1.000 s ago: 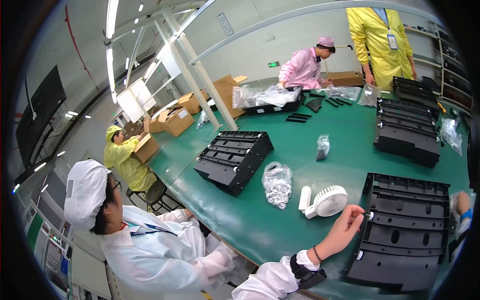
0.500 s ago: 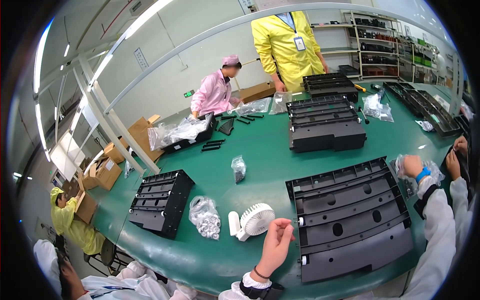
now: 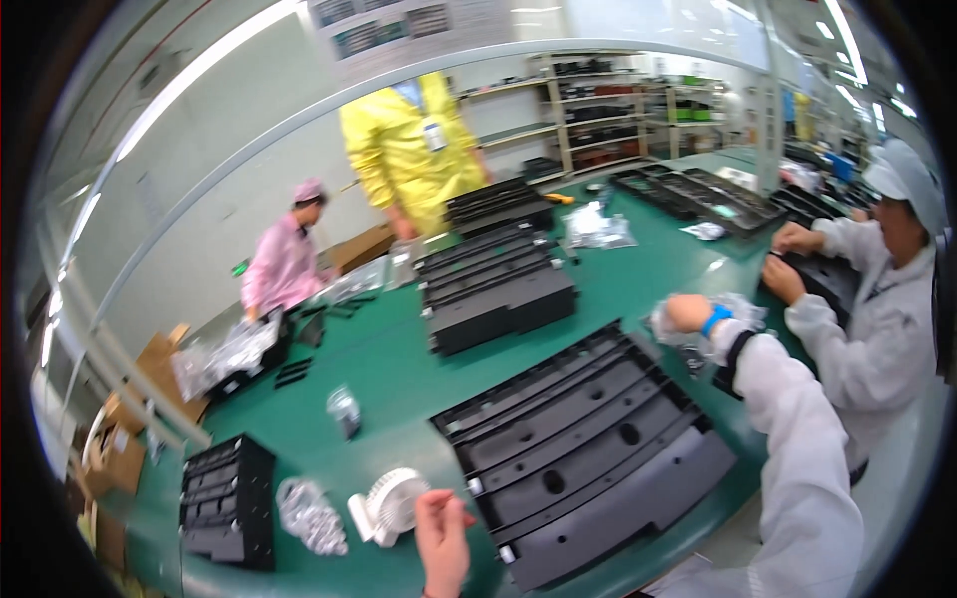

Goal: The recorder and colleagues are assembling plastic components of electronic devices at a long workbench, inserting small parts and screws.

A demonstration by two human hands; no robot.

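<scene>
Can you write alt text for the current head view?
A person's left hand is beside a large black panel and a white fan on a green table; their right hand is at a clear plastic bag. A co-worker in white is at the right.

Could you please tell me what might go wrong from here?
The left hand is close to the white fan, so a careless sweep might knock it over. It is also near the white rollers along the black panel, which a bump might loosen. The right hand is at the clear plastic bag; tugging it could spill parts.
</scene>
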